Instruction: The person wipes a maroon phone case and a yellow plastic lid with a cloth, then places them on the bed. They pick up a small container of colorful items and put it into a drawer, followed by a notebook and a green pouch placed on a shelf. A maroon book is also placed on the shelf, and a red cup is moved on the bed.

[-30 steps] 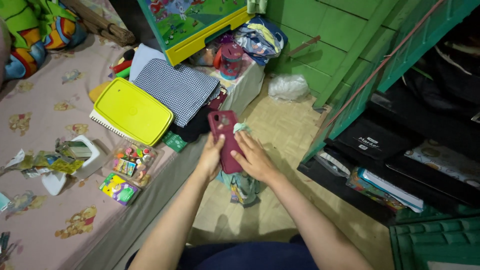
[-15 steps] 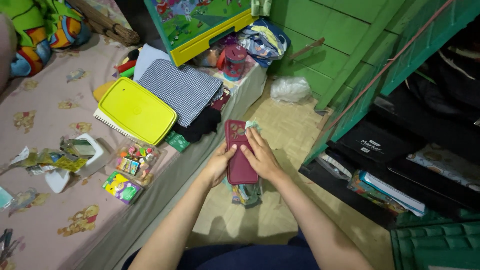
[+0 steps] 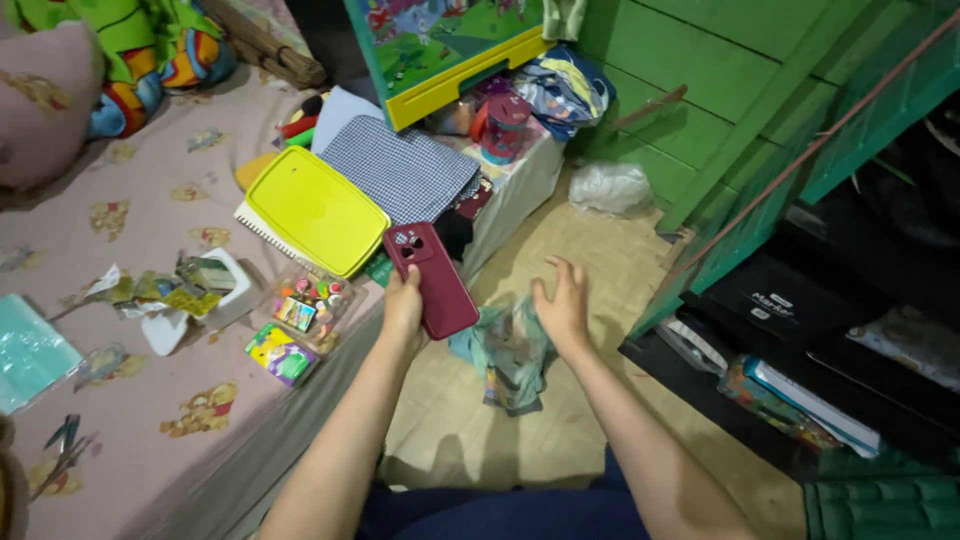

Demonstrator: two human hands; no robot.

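Far left: pink bedsheet with a bear print (image 3: 150,400), strewn with torn wrappers around a small white open box (image 3: 190,300). Next along, a clear plastic case of colourful small bits (image 3: 312,300), and above it a flat yellow rectangular plastic box (image 3: 315,210) lying on a spiral notebook, beside a folded blue-and-white checked cloth (image 3: 405,170).

Near the middle, at the bed's edge: left hand (image 3: 403,305) gripping the lower end of a dark red, smooth-cased phone (image 3: 432,280), thumb and fingers closed round it, camera side up, tilted, held in the air just above the mattress edge. Below and to the right, a crumpled teal patterned cloth (image 3: 510,355) on the pale woven floor mat (image 3: 600,240).

Right hand (image 3: 562,305) empty, fingers spread and relaxed, hovering over that cloth, apart from the phone.

Judged as a one-handed hold, mid-handling. Any setting down calls for a bare patch among the clutter; any grab at the cloth, for a downward reach.

Further right: white plastic bag (image 3: 610,187), green wooden plank wall (image 3: 700,60), low black shelf of books (image 3: 800,380).
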